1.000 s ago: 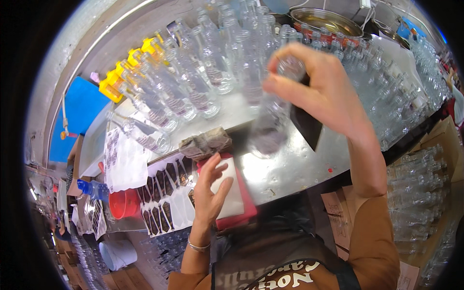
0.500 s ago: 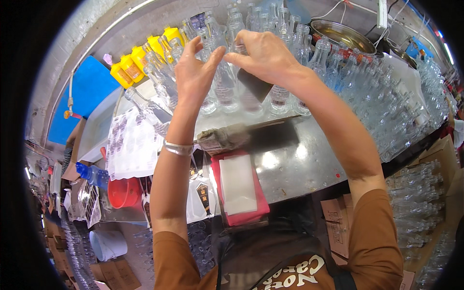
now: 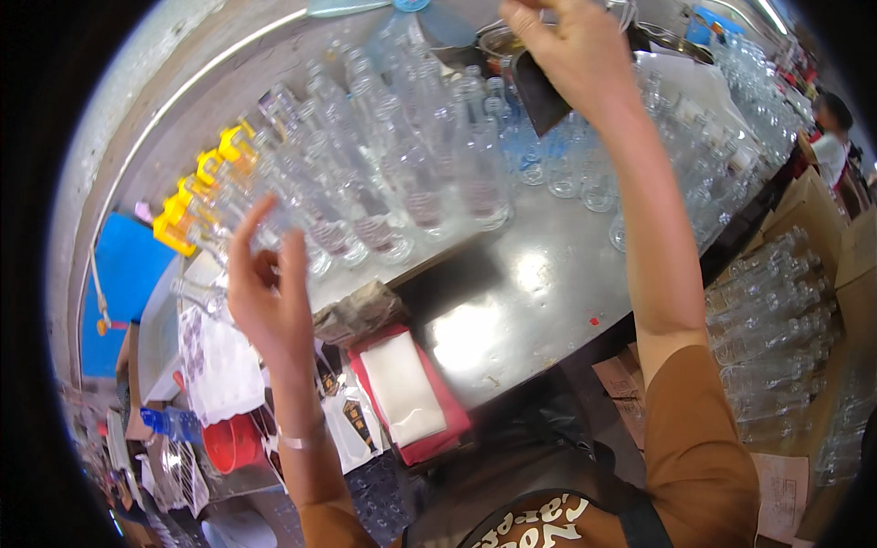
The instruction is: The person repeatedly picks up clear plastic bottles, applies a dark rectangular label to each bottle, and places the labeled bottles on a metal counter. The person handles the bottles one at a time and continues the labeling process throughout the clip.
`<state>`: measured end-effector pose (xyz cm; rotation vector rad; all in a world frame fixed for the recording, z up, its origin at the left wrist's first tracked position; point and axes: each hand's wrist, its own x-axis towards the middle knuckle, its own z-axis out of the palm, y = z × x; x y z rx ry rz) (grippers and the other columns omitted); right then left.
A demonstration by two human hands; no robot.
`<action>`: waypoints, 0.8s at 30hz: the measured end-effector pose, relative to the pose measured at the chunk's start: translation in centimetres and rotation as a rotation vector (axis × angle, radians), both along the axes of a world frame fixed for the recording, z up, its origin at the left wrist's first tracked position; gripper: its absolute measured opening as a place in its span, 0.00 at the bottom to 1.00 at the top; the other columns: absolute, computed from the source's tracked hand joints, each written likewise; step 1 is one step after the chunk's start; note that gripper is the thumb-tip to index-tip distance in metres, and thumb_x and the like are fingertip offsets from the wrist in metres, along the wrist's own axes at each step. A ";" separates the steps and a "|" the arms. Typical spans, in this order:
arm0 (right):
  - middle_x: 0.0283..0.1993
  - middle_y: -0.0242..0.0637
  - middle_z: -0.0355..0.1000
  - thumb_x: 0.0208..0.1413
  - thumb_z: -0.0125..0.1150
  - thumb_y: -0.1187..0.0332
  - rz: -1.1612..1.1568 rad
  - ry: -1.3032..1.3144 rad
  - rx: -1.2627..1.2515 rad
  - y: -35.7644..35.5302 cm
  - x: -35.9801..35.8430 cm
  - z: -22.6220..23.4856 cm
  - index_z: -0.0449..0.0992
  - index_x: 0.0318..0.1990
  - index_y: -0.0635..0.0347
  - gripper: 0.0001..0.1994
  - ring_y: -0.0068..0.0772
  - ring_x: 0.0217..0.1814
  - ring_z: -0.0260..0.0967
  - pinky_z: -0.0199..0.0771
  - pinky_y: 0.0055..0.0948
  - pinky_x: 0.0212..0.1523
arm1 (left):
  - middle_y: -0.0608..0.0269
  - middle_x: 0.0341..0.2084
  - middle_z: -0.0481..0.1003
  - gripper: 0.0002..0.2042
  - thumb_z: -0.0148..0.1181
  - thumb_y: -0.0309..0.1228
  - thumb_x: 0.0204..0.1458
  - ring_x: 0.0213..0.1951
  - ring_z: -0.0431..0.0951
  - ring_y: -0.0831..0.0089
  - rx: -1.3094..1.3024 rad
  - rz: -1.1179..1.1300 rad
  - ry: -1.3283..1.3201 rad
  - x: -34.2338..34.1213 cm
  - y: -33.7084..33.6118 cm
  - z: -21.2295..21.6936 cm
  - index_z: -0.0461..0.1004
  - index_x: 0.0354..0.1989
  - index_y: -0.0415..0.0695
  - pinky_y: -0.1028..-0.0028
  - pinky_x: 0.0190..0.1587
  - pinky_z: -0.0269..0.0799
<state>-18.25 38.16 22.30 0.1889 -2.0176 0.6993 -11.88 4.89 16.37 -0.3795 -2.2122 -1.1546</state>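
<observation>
My right hand (image 3: 580,64) is raised at the far side of the table, its fingertips near the upper picture edge. Tucked under its palm is a dark flat piece (image 3: 541,96), whose exact kind I cannot make out. My left hand (image 3: 274,297), slightly blurred, hovers with fingers apart and nothing in them, close to the clear glass bottles (image 3: 480,187). Those bottles stand upright in several rows on the metal table (image 3: 484,338). A bottle lying tilted (image 3: 199,297) rests by a white sheet of labels (image 3: 219,365), left of that hand.
A folded red cloth (image 3: 452,443) with a white pad (image 3: 406,388) lies at the near edge, beside a greyish bundle (image 3: 361,312). Yellow containers (image 3: 174,228) line the back left. More bottles (image 3: 694,173) stand right; a carton of bottles (image 3: 767,338) sits below.
My hands have moved apart: the right went up and right with the dark piece, the left down and left. The view has turned, showing more of the bottle rows.
</observation>
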 end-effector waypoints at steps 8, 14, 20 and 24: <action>0.50 0.50 0.78 0.53 0.66 0.51 0.260 -0.477 0.188 5.4 -10.5 -13.9 0.79 0.53 0.57 0.24 0.53 0.54 0.75 0.74 0.46 0.55 | 0.59 0.54 0.75 0.21 0.64 0.29 0.48 0.32 0.76 0.79 -0.880 -0.900 0.124 14.0 8.1 7.3 0.77 0.53 0.40 0.81 0.28 0.74; 0.49 0.46 0.79 0.53 0.66 0.53 0.326 -0.333 0.134 2.3 -8.3 -17.3 0.76 0.49 0.54 0.20 0.53 0.51 0.76 0.74 0.45 0.53 | 0.59 0.54 0.74 0.18 0.61 0.28 0.47 0.31 0.70 0.79 -0.813 -0.895 0.152 17.0 10.2 6.5 0.77 0.49 0.38 0.81 0.25 0.68; 0.41 0.42 0.81 0.57 0.66 0.58 0.083 -0.386 -0.097 5.0 -0.1 -17.6 0.76 0.49 0.53 0.16 0.43 0.37 0.79 0.76 0.37 0.42 | 0.57 0.53 0.75 0.18 0.61 0.32 0.49 0.32 0.75 0.79 -0.678 -1.034 0.141 17.2 10.5 5.2 0.78 0.49 0.39 0.80 0.27 0.72; 0.34 0.40 0.80 0.59 0.65 0.60 0.048 -0.307 -0.092 4.2 6.6 -13.2 0.77 0.48 0.54 0.14 0.33 0.31 0.78 0.76 0.30 0.38 | 0.45 0.48 0.77 0.22 0.61 0.29 0.49 0.41 0.80 0.57 -0.437 -0.957 -0.026 14.3 9.1 -0.8 0.71 0.54 0.34 0.63 0.38 0.79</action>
